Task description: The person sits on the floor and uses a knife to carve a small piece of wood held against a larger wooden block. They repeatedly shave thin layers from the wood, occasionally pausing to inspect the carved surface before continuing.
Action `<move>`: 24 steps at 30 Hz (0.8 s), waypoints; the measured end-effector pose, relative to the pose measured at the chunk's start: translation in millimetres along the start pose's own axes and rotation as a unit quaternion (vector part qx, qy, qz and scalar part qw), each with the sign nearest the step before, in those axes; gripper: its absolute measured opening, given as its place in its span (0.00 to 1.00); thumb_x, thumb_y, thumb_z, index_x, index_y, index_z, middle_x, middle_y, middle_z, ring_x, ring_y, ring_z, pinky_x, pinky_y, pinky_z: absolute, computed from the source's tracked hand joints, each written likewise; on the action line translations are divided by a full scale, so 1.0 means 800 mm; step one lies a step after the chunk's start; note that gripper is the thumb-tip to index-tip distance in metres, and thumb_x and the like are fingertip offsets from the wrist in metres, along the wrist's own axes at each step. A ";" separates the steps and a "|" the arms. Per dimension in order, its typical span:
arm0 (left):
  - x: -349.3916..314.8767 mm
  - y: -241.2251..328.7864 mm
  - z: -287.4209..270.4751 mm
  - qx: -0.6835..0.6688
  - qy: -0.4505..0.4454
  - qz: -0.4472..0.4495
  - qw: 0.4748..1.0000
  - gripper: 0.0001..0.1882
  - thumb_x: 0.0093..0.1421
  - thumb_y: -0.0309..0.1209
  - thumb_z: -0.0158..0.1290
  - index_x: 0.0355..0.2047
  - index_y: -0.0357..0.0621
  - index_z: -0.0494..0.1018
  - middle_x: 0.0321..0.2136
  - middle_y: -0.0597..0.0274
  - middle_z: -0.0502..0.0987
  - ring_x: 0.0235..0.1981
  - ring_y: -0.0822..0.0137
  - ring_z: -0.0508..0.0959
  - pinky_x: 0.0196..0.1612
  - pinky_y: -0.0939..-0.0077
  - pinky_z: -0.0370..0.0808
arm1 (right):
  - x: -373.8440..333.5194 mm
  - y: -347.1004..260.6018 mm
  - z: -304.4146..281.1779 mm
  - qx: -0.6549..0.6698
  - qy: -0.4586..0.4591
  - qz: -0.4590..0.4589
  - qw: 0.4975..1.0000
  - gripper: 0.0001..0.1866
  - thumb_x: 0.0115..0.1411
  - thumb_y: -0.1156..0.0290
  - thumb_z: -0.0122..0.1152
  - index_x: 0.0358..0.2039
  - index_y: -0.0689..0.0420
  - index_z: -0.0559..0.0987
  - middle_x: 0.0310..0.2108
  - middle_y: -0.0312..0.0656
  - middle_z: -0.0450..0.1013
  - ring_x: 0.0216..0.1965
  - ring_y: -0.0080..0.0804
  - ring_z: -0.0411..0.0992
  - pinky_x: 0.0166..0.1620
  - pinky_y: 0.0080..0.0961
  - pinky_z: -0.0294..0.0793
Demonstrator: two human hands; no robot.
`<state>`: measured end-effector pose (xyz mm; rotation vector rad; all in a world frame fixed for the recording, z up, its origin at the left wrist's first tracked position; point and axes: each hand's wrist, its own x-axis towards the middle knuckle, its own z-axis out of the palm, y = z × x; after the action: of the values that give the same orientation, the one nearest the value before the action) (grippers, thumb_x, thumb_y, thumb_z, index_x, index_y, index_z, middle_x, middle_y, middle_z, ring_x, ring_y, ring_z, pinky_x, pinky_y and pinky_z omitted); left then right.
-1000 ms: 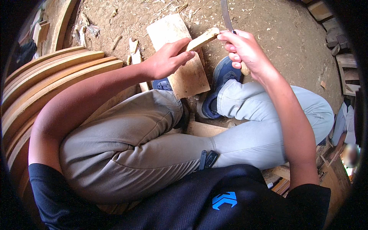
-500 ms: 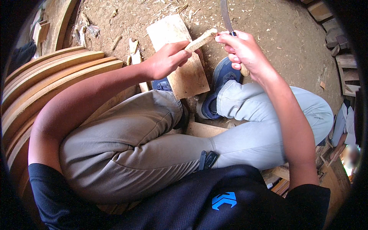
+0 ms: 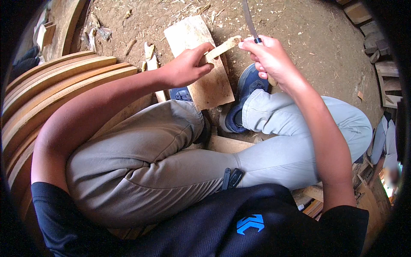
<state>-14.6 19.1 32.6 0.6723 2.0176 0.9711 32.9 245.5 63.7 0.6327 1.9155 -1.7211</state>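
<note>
My left hand (image 3: 191, 66) is closed on a short pale stick of wood (image 3: 221, 48), which points up and to the right. In my right hand (image 3: 272, 58) is a knife (image 3: 248, 19), its dark blade pointing away from me. The knife's wooden handle shows below the curled fingers. My right fingertips are close to the far end of the stick; whether they touch it I cannot tell. Beneath my left hand a flat board (image 3: 209, 88) lies between my feet.
Curved wooden planks (image 3: 64, 81) are stacked at my left. Narrow wood scraps (image 3: 152, 64) lie beside the board, and shavings (image 3: 207, 10) are scattered over the dirt floor (image 3: 317, 38). Wooden pieces (image 3: 387, 81) line the right edge. A person (image 3: 390, 167) shows at the far right.
The stick has turned slightly in my left hand, showing a flatter face. The knife blade has tilted a little to the left. Both hands have shifted only slightly.
</note>
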 end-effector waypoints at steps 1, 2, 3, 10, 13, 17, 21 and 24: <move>0.000 0.000 0.000 -0.002 0.011 0.003 1.000 0.12 0.61 0.32 0.46 0.44 0.42 0.68 0.18 0.67 0.63 0.20 0.77 0.63 0.23 0.76 0.61 | 0.000 0.000 0.000 0.000 0.000 -0.002 1.000 0.11 0.58 0.63 0.60 0.29 0.57 0.73 0.16 0.27 0.61 0.13 0.13 0.59 0.12 0.15 0.58; 0.000 -0.001 -0.001 -0.019 0.000 0.000 1.000 0.12 0.61 0.32 0.46 0.44 0.42 0.68 0.18 0.67 0.64 0.20 0.76 0.63 0.23 0.76 0.61 | 0.001 0.001 0.001 -0.001 0.001 -0.004 1.000 0.11 0.59 0.63 0.59 0.29 0.57 0.73 0.16 0.27 0.61 0.13 0.13 0.59 0.12 0.15 0.58; 0.000 -0.001 -0.002 -0.037 -0.011 -0.002 0.999 0.12 0.60 0.31 0.45 0.43 0.42 0.68 0.18 0.66 0.64 0.19 0.75 0.64 0.23 0.75 0.62 | 0.001 0.001 0.001 -0.001 0.001 -0.006 1.000 0.11 0.59 0.63 0.59 0.29 0.57 0.73 0.16 0.27 0.60 0.13 0.13 0.59 0.12 0.16 0.58; 0.003 -0.008 -0.008 -0.027 -0.048 -0.017 0.998 0.13 0.56 0.31 0.44 0.41 0.40 0.69 0.20 0.64 0.67 0.21 0.72 0.67 0.25 0.73 0.64 | 0.003 0.001 0.002 -0.033 0.019 -0.022 0.999 0.10 0.59 0.64 0.57 0.28 0.58 0.73 0.15 0.28 0.61 0.12 0.15 0.59 0.12 0.17 0.58; 0.005 -0.014 -0.009 -0.009 -0.034 -0.043 0.998 0.14 0.56 0.32 0.46 0.42 0.39 0.69 0.21 0.62 0.68 0.23 0.71 0.68 0.27 0.71 0.66 | 0.004 0.003 0.002 -0.039 0.014 -0.018 0.999 0.10 0.59 0.63 0.57 0.30 0.57 0.73 0.17 0.27 0.61 0.13 0.13 0.58 0.13 0.16 0.57; 0.003 -0.012 -0.007 0.028 0.008 -0.049 0.998 0.17 0.59 0.35 0.50 0.44 0.37 0.69 0.20 0.62 0.70 0.19 0.72 0.70 0.22 0.73 0.67 | 0.004 0.003 0.002 -0.047 0.006 -0.006 0.999 0.10 0.59 0.62 0.58 0.34 0.54 0.72 0.19 0.25 0.59 0.15 0.09 0.55 0.14 0.11 0.53; -0.002 0.000 -0.010 -0.010 -0.036 -0.047 0.998 0.18 0.60 0.37 0.51 0.44 0.36 0.69 0.18 0.64 0.71 0.13 0.75 0.69 0.16 0.78 0.66 | 0.009 0.008 -0.001 -0.019 -0.005 -0.026 0.999 0.11 0.57 0.64 0.60 0.31 0.59 0.76 0.14 0.28 0.61 0.11 0.15 0.59 0.12 0.18 0.58; -0.004 0.008 -0.010 -0.040 -0.060 -0.041 0.997 0.17 0.60 0.36 0.51 0.44 0.37 0.69 0.18 0.65 0.71 0.13 0.76 0.69 0.15 0.78 0.67 | 0.007 0.006 0.001 -0.032 -0.001 -0.031 0.999 0.11 0.57 0.65 0.61 0.35 0.60 0.77 0.13 0.28 0.62 0.10 0.15 0.58 0.12 0.17 0.56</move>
<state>-18.6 17.0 42.4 0.5862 1.8762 0.9352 31.8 245.0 56.6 0.5538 1.9989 -1.6900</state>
